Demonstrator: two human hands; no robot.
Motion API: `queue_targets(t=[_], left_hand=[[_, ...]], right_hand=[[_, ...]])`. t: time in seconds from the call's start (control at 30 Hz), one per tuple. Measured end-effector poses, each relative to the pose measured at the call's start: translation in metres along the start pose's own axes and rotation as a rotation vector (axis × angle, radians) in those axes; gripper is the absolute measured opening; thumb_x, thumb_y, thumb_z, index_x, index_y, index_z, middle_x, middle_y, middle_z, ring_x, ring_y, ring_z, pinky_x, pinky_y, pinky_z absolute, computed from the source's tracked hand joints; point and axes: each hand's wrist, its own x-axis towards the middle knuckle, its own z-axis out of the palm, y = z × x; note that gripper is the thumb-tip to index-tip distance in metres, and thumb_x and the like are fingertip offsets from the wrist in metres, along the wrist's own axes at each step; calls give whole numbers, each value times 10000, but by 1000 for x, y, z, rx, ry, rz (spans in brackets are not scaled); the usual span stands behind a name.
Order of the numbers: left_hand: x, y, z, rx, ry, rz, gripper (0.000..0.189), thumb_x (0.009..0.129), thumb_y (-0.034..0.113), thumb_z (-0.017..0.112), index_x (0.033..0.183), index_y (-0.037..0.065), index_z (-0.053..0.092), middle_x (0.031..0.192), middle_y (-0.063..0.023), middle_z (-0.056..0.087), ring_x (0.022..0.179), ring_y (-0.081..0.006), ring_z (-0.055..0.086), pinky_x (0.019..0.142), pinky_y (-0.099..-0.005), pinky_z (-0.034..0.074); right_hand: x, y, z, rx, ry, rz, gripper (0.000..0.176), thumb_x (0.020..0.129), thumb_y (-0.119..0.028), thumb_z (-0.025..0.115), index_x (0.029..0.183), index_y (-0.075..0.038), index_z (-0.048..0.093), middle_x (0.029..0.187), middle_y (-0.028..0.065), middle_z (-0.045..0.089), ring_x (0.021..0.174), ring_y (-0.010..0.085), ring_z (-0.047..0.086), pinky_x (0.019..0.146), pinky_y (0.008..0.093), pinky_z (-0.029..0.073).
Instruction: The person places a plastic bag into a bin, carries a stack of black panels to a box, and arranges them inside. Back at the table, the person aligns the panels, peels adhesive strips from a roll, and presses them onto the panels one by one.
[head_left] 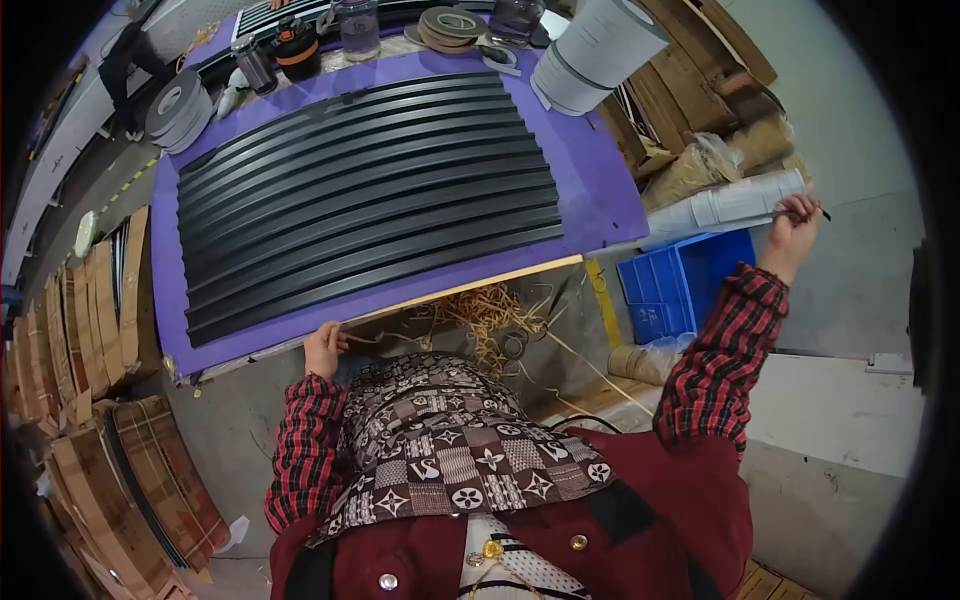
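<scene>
My left hand [324,350] is at the front edge of the purple-topped table [600,190], its fingers pinched together. What they hold, if anything, is too small to make out; a thin tan strip [390,338] hangs close beside them. Out to the right, my raised right hand [795,238] is closed around a thin dark stick-like piece [825,213] whose tip pokes out past the fingers. Black ribbed strips [370,190] lie side by side across the tabletop. Along the front edge runs a narrow pale yellow strip [490,282].
A blue crate [655,290] stands below the table's right corner, near tangled tan strips [490,315]. Tape rolls [450,28], an orange-and-black bottle [296,48] and a white roll [590,60] line the back. Cardboard boxes [165,480] stand at left. Another person's leg [120,75] shows far left.
</scene>
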Motion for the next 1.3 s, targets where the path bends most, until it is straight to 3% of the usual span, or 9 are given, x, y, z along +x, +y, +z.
queue_targets(t=[0.1, 0.17, 0.27, 0.33, 0.37, 0.5, 0.67, 0.9, 1.3], left_hand=[[4, -25, -11, 14, -121, -148, 234, 845, 193, 441, 890, 7, 577, 666, -76, 577, 567, -119, 550, 504, -241, 442], [7, -28, -23, 281, -268, 85, 242, 793, 192, 482, 922, 8, 572, 786, -174, 586, 759, -293, 571, 680, -356, 445], [12, -3, -59, 423, -447, 370, 282, 776, 157, 531, 1001, -14, 538, 843, -153, 604, 791, -285, 579, 695, -327, 457], [22, 41, -118, 12, -507, -101, 271, 781, 144, 542, 995, -22, 537, 816, -122, 609, 701, -192, 599, 592, -290, 472], [30, 42, -146, -82, -322, -128, 244, 789, 144, 546, 974, -16, 547, 764, -93, 600, 620, -118, 580, 506, -259, 457], [96, -6, -256, 338, 668, 162, 120, 767, 92, 514, 847, 17, 561, 743, -131, 556, 730, -299, 531, 651, -366, 417], [147, -44, -288, 375, 577, 83, 194, 705, 118, 609, 852, -1, 568, 736, -105, 549, 644, -237, 533, 599, -308, 424], [150, -42, -294, 54, 484, -116, 144, 696, 122, 604, 801, 27, 577, 715, -67, 532, 621, -199, 520, 577, -301, 412], [148, -38, -295, 7, 527, -72, 127, 752, 109, 566, 831, 10, 572, 741, -65, 531, 587, -157, 517, 546, -262, 419]], right_hand=[[70, -82, -15, -325, 61, -61, 100, 827, -107, 455, 737, -67, 434, 573, -32, 349, 498, 80, 338, 473, 205, 313], [116, -101, 0, -616, 161, -209, 71, 826, -120, 466, 789, -62, 450, 619, -23, 392, 524, 70, 365, 478, 193, 317], [128, 14, 114, -1273, 179, -490, 97, 824, -141, 484, 867, -54, 473, 688, -9, 457, 563, 54, 406, 487, 175, 324], [98, 158, 211, -1442, -78, -458, 142, 824, -154, 496, 918, -49, 489, 734, 0, 500, 589, 44, 434, 493, 164, 328], [72, 233, 250, -1454, -230, -362, 167, 823, -161, 501, 944, -46, 497, 757, 5, 521, 601, 39, 448, 495, 158, 331], [-87, 505, 327, -1182, -671, 486, 212, 821, -171, 513, 994, -50, 530, 745, 16, 585, 584, 28, 480, 473, 146, 335], [-290, 682, 323, -1105, -1086, 1016, 180, 736, -99, 518, 882, 6, 525, 601, 81, 585, 525, 128, 552, 469, 254, 431], [-383, 751, 282, -1232, -1114, 1182, 101, 756, -92, 539, 740, 7, 531, 586, 73, 581, 451, 127, 523, 441, 251, 413], [-405, 780, 278, -1424, -1212, 1001, 177, 723, -158, 541, 655, 6, 550, 551, 97, 571, 518, 219, 565, 524, 316, 439]])
